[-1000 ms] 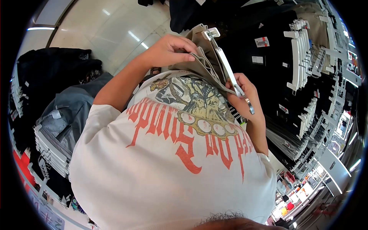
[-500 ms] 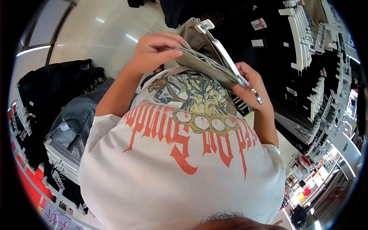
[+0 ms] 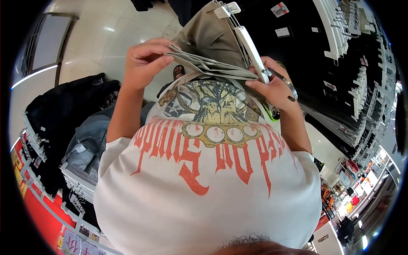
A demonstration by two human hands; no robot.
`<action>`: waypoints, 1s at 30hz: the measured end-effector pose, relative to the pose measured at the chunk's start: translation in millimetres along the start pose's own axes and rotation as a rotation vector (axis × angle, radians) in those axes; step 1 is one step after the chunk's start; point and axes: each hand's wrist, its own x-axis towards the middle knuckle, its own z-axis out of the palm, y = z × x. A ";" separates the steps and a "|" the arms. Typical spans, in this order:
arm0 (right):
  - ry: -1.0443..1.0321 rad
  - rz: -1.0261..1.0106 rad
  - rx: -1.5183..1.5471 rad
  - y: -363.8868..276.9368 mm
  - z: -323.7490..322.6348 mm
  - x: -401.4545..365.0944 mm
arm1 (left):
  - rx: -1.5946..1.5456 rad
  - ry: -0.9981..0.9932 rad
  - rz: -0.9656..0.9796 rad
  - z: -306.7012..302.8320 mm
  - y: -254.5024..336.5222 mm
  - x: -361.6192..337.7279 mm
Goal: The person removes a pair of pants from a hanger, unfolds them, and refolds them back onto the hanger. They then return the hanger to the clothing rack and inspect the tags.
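A pair of khaki trousers (image 3: 212, 36) hangs from a white clip hanger (image 3: 251, 50) in front of my chest. My left hand (image 3: 146, 61) is closed in a pinch on the left end of the trousers' folded waist edge, thumb below and fingers above. At the other end, my right hand (image 3: 274, 83) is wrapped around the hanger near its metal hook, its thumb against the cloth. The hanger slants from upper left to lower right, one clip at its far end. Much of the trousers' lower part is hidden.
Dark garments with tags hang on a rack with white hangers (image 3: 329, 32) to the right. On the left are black garments (image 3: 63, 102) and grey garments (image 3: 91, 136) on rails. Shiny floor tiles (image 3: 106, 42) lie ahead. A sandalled foot (image 3: 178, 71) shows below.
My left hand has moved left with the waist edge, which is now stretched out longer and flatter. The hanger and my right hand have shifted slightly, and the camera view has moved a little.
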 end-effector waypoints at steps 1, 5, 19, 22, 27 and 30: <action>-0.001 0.007 0.051 1.8 1.2 0.0 | 0.001 0.016 -0.010 1.1 0.6 -1.0; 0.003 0.059 0.120 2.7 4.2 -1.4 | 0.026 0.033 -0.008 -0.7 0.3 -5.0; 0.063 0.024 0.016 7.9 0.0 -5.2 | 0.120 0.129 -0.116 6.8 3.3 -12.2; 0.076 0.019 -0.012 7.6 -2.5 -4.6 | 0.117 0.147 -0.120 5.8 1.3 -13.2; 0.099 0.017 -0.035 6.7 -4.6 -5.4 | 0.115 0.153 -0.125 1.1 -1.9 -17.1; 0.066 0.028 -0.036 8.8 -8.1 -7.6 | 0.130 0.172 -0.259 12.8 11.8 -14.4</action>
